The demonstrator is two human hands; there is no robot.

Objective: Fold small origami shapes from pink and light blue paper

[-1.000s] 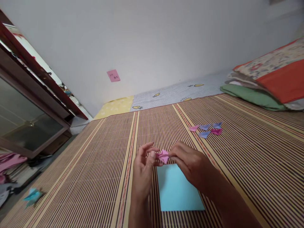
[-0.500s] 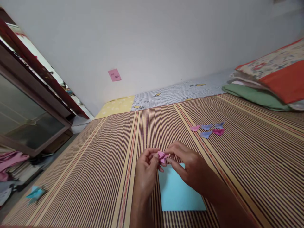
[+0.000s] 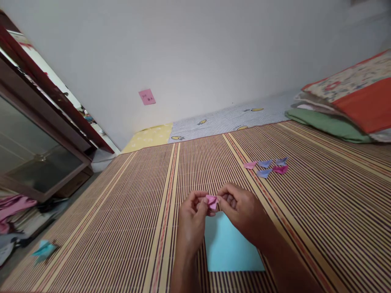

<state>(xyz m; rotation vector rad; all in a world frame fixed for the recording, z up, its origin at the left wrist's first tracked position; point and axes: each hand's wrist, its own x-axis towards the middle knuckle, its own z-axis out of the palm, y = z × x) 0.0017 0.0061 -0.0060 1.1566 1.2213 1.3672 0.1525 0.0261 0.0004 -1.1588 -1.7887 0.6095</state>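
A small folded piece of pink paper is held up between my two hands, over the top edge of a light blue paper sheet. My left hand pinches its left side, thumb in front and fingers behind. The fingertips of my right hand are pressed together at its right edge. Its underside and back are hidden by the fingers. The blue sheet lies flat on the striped mat, partly covered by my right hand and wrist.
Several small folded papers lie ahead to the right, among them a pink one, a magenta one and a lavender one. A turquoise folded paper rests at the mat's left edge. Folded bedding is stacked far right, by the wall.
The pink paper has moved slightly right and now shows a squarer face. My right fingers have drawn together at its right edge, where thumb and forefinger were apart before.
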